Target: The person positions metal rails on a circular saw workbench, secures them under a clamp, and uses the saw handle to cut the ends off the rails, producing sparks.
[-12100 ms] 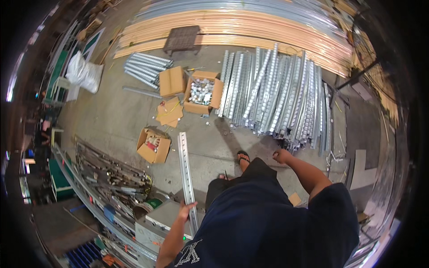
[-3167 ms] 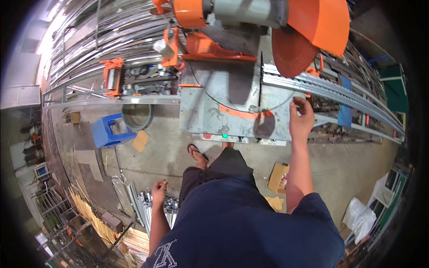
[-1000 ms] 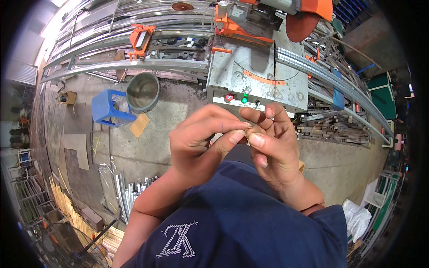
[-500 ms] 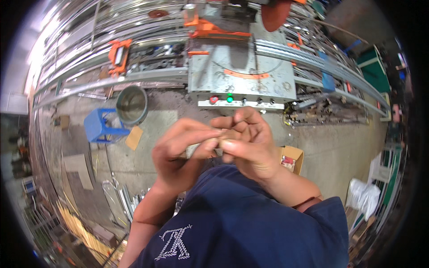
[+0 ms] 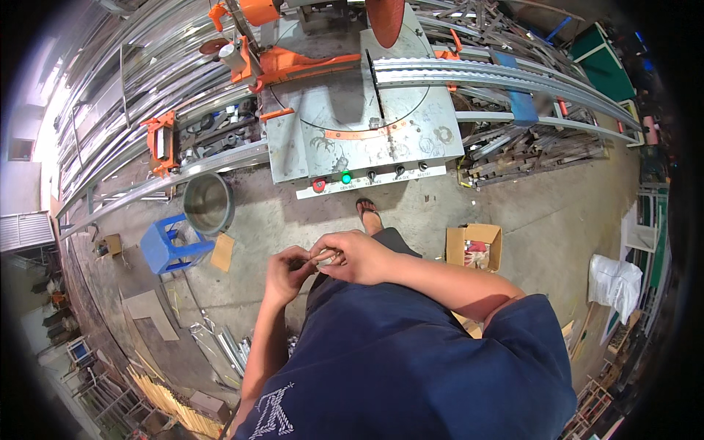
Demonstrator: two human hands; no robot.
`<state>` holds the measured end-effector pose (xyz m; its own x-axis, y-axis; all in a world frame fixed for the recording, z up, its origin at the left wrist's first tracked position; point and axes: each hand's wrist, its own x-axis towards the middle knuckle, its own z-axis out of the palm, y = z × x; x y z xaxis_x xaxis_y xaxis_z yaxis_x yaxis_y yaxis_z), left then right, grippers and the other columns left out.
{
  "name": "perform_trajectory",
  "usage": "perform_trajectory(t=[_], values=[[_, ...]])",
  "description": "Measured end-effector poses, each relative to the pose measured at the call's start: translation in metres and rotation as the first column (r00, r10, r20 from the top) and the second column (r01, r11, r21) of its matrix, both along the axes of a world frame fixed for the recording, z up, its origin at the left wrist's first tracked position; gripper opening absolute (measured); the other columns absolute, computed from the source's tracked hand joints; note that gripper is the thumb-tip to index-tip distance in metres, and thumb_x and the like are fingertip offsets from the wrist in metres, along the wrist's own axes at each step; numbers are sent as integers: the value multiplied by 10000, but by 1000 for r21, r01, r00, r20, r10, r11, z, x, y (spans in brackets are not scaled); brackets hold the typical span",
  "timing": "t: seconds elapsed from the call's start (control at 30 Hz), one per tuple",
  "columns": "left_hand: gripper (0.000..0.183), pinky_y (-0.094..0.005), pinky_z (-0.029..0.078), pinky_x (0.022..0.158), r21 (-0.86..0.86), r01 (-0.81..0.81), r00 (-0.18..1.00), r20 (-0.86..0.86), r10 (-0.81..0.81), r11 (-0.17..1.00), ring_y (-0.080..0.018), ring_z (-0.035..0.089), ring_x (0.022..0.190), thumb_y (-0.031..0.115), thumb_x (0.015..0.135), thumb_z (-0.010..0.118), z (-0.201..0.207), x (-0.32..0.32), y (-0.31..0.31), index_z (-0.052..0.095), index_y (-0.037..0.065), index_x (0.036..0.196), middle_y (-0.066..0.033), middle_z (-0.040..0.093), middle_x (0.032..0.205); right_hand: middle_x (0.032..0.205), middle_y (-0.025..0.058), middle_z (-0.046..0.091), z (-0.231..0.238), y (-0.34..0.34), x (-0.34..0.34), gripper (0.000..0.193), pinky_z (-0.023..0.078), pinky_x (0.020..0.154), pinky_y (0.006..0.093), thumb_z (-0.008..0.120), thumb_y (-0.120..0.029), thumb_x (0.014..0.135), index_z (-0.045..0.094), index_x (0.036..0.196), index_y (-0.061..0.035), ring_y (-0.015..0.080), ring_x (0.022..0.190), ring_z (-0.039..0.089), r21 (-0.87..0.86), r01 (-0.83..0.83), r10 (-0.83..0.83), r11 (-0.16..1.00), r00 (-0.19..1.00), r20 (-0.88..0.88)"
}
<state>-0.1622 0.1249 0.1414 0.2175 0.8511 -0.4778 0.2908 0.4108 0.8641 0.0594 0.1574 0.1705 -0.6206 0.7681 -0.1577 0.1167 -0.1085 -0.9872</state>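
In front of my waist, my left hand (image 5: 286, 274) and my right hand (image 5: 357, 257) meet with their fingertips pinched together. Any small item between them is hidden by the fingers. Both sets of fingers are closed. Beyond them stands a grey metal cutting machine (image 5: 433, 136) with a reddish disc (image 5: 386, 20) over its table and an orange fence (image 5: 308, 70). Its front panel (image 5: 367, 183) carries a red button, a lit green one and several black knobs. Neither hand touches the machine.
A blue plastic stool (image 5: 163, 246) and a grey bucket (image 5: 209, 203) stand on the left. An open cardboard box (image 5: 493, 236) sits at right. Long metal profiles (image 5: 506, 72) lie across the machine's right side. A white sack (image 5: 614, 282) rests far right.
My joined hands have come down and nearer to my waist, still pinched together. The view has shifted, so the machine appears further left and my foot now shows.
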Motion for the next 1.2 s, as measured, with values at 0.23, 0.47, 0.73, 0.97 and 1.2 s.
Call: perform_trajectory(t=[0.23, 0.47, 0.73, 0.97, 1.2], values=[[228, -341, 527, 704, -68, -24, 896, -444, -9, 997, -218, 693, 746, 208, 888, 672, -62, 21, 0, 732, -9, 922, -140, 730, 835, 963, 172, 680, -120, 96, 72, 309, 509, 839, 458, 644, -181, 823, 634, 1103, -52, 368, 948, 643, 370, 72, -241, 926, 869, 431], [336, -322, 514, 673, -255, -173, 888, -457, 39, 951, -199, 678, 714, 300, 941, 645, -128, -17, -64, 710, -28, 921, -148, 715, 763, 1273, 160, 522, -182, 218, 148, 789, 384, 1043, 452, 739, -165, 751, 366, 1444, -108, 342, 1208, 473, 573, 68, -508, 816, 556, 657], [276, -289, 515, 648, -411, -413, 892, -365, 268, 813, -160, 679, 727, 265, 952, 645, -169, -21, -107, 672, -6, 999, -82, 711, 847, 1209, 142, 554, -190, 249, 151, 864, 383, 1031, 429, 705, -202, 804, 242, 1531, -144, 309, 1168, 493, 556, -185, -357, 810, 597, 719], [262, -292, 506, 654, -465, -322, 928, -328, 177, 825, -161, 676, 724, 268, 949, 649, -186, -54, -98, 668, 14, 1011, -78, 712, 857, 1087, 151, 546, -148, 214, 177, 887, 411, 972, 434, 719, -146, 773, 248, 1523, -87, 327, 1019, 513, 587, 178, -537, 790, 663, 521], [237, -282, 498, 643, -452, -244, 954, -269, 130, 858, -142, 647, 711, 247, 939, 644, -215, -112, -44, 670, 25, 1019, -61, 698, 845, 1141, 181, 587, -140, 112, 339, 744, 505, 836, 380, 739, -132, 779, 378, 1406, 38, 271, 1012, 605, 315, 949, -983, -21, -77, 167]])
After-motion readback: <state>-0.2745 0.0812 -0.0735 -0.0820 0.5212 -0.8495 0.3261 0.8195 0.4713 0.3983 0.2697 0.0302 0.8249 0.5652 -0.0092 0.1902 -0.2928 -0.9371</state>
